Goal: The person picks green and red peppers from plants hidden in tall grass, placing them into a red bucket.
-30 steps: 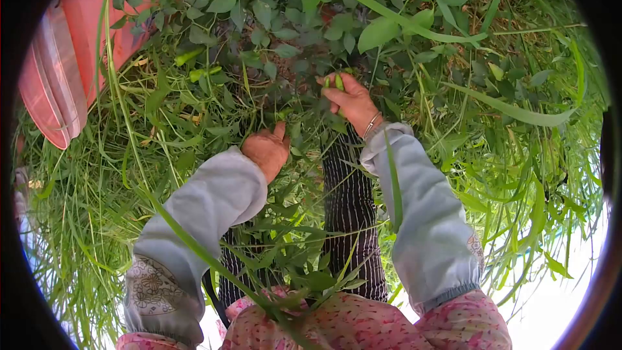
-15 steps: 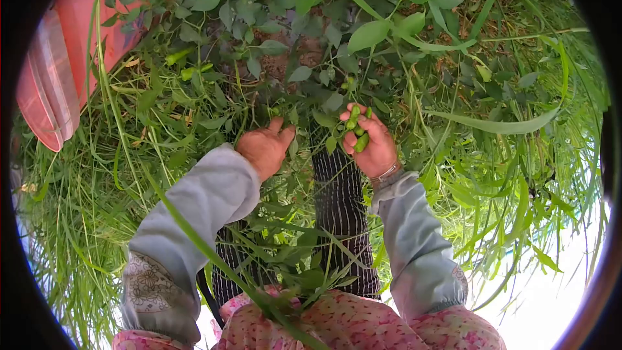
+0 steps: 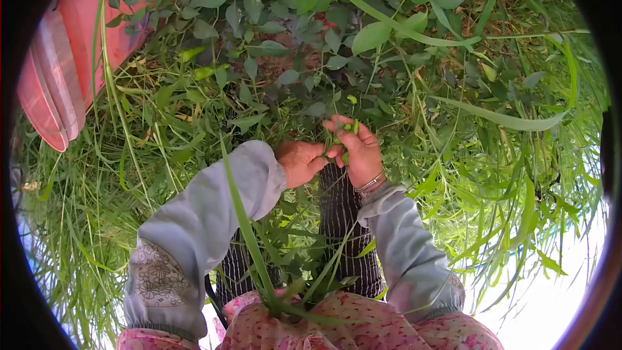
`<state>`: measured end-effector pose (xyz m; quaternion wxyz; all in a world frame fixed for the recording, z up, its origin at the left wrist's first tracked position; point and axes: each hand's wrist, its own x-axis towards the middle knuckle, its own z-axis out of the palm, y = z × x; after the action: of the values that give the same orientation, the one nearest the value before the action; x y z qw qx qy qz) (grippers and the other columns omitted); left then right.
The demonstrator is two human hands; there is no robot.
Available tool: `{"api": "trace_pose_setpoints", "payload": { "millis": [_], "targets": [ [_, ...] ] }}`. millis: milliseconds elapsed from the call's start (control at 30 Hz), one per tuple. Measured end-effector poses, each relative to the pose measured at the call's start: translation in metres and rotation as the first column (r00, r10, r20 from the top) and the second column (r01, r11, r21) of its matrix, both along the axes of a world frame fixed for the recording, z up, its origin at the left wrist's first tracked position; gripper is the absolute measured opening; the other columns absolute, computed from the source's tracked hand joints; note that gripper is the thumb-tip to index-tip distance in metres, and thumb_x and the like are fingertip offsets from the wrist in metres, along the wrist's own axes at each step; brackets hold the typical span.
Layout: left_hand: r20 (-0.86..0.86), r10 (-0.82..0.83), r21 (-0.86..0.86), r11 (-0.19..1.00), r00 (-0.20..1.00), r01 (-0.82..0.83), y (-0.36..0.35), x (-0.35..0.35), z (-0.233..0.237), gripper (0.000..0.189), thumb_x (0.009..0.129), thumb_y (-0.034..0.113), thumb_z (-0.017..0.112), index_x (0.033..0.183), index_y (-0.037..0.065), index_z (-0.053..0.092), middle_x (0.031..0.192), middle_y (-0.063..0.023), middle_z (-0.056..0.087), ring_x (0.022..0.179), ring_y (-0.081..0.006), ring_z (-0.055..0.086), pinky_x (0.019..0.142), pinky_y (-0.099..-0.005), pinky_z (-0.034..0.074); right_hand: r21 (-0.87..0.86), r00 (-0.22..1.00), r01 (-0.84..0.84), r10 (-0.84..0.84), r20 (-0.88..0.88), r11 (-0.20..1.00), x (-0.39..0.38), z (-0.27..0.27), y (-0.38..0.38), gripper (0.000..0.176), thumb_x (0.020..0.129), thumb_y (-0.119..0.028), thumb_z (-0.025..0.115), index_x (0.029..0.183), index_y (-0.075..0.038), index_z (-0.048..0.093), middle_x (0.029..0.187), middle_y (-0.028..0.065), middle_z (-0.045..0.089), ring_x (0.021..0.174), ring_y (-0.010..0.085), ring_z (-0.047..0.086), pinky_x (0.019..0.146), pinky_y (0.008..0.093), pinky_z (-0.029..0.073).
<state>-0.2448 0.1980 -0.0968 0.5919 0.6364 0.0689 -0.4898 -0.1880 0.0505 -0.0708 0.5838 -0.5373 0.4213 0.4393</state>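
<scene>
Several small green chili peppers (image 3: 350,128) lie in the curled fingers of my right hand (image 3: 364,159), which has a bracelet at the wrist. Close beside it on the left, my left hand (image 3: 300,163) has its thumb and fingers drawn together, the tips close to the right fingers. Whatever sits in that pinch is too small to make out. Just above the right hand, another little pepper (image 3: 352,99) shows among the dark leaves of the pepper plant (image 3: 288,76).
A pink-red plastic container (image 3: 107,32) lies tilted at the upper left. Peppers (image 3: 203,72) hang in the foliage near it. Tall grass (image 3: 499,188) surrounds both sides, and a long blade (image 3: 243,220) crosses in front of my left sleeve. My striped trouser legs (image 3: 340,220) are below.
My left hand has moved right from the foliage and closed its fingers near the right hand. My right hand has shifted slightly left, still holding the peppers.
</scene>
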Motion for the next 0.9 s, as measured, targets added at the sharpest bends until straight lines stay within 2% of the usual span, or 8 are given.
{"api": "trace_pose_setpoints", "payload": {
  "millis": [167,267,333,467,600,700,833,900],
  "targets": [
    [0.137,-0.028,-0.14,0.989,0.99,0.047,-0.004,-0.017,-0.002,0.008,0.074,0.014,0.059,0.078,0.007,0.057,0.059,-0.0122,0.056,0.058,-0.0312,0.058,0.055,-0.0411,0.046,-0.188,0.993,-0.112,0.106,-0.045,0.976,-0.003,-0.008,-0.017,0.018,0.086,-0.007,0.047,0.102,-0.004,0.055,0.095,0.0112,0.064,0.053,0.01,0.056,0.037,0.0213,0.039],
    [0.545,-0.265,0.003,0.949,0.796,0.314,-0.004,-0.061,-0.014,0.008,0.073,0.013,0.059,0.077,0.007,0.057,0.06,-0.0119,0.056,0.059,-0.0319,0.058,0.055,-0.0424,0.046,-0.305,0.999,-0.041,0.037,-0.017,0.951,0.018,-0.029,-0.041,0.016,0.087,-0.007,0.047,0.1,-0.005,0.055,0.087,0.0091,0.064,0.051,0.0099,0.056,0.038,0.0204,0.04],
    [0.245,-0.468,-0.032,0.871,0.849,0.49,0.003,-0.055,-0.006,0.009,0.073,0.014,0.059,0.078,0.007,0.058,0.062,-0.0117,0.057,0.061,-0.0313,0.059,0.056,-0.0433,0.046,-0.174,0.991,-0.12,0.13,0.042,0.977,0.034,-0.03,-0.027,0.015,0.087,-0.009,0.048,0.1,-0.005,0.055,0.083,0.0081,0.063,0.051,0.0102,0.056,0.039,0.0206,0.04],
    [0.258,-0.589,0.023,0.796,0.766,0.605,0.005,-0.049,-0.002,0.01,0.075,0.016,0.058,0.08,0.007,0.057,0.063,-0.0123,0.057,0.061,-0.0299,0.06,0.056,-0.0426,0.047,-0.037,0.887,-0.46,0.459,-0.049,0.887,0.041,-0.037,0.008,0.015,0.085,-0.018,0.054,0.096,-0.007,0.057,0.085,0.0081,0.063,0.054,0.0133,0.058,0.045,0.0237,0.044],
    [0.195,-0.628,0.042,0.773,0.753,0.633,0.009,-0.039,0.007,0.01,0.077,0.017,0.057,0.082,0.008,0.057,0.062,-0.0118,0.057,0.061,-0.0296,0.06,0.055,-0.0431,0.047,-0.197,0.365,-0.905,0.926,0.095,0.377,0.033,-0.085,0.031,0.02,0.081,-0.023,0.056,0.095,-0.009,0.061,0.095,0.0086,0.064,0.069,0.025,0.062,0.064,0.0346,0.05],
    [0.21,-0.661,0.053,0.743,0.72,0.667,0.008,-0.036,0.008,0.011,0.076,0.016,0.056,0.086,0.009,0.057,0.063,-0.011,0.057,0.062,-0.0297,0.061,0.054,-0.0441,0.047,-0.319,-0.151,-0.944,0.968,0.199,-0.082,0.035,-0.106,0.052,0.028,0.078,-0.023,0.055,0.103,-0.012,0.061,0.104,0.0095,0.061,0.091,0.0308,0.058,0.083,0.0381,0.046],
    [0.206,-0.681,0.094,0.729,0.703,0.678,-0.001,-0.042,0.008,0.017,0.074,0.013,0.056,0.091,0.01,0.055,0.063,-0.0106,0.057,0.063,-0.0302,0.061,0.053,-0.0444,0.048,0.02,-0.36,-0.924,0.888,0.287,-0.381,0.033,-0.129,0.075,0.039,0.077,-0.025,0.056,0.115,-0.017,0.057,0.116,0.0146,0.055,0.105,0.0308,0.052,0.091,0.0387,0.041],
    [0.034,-0.606,-0.01,0.795,0.795,0.607,-0.001,-0.039,0.008,0.025,0.075,0.013,0.055,0.099,0.011,0.055,0.072,-0.0123,0.059,0.069,-0.03,0.062,0.056,-0.0433,0.049,0.044,-0.394,-0.905,0.875,0.281,-0.422,0.036,-0.129,0.076,0.044,0.076,-0.026,0.057,0.119,-0.017,0.054,0.118,0.0151,0.053,0.107,0.032,0.052,0.092,0.0395,0.04]
  ]
}}
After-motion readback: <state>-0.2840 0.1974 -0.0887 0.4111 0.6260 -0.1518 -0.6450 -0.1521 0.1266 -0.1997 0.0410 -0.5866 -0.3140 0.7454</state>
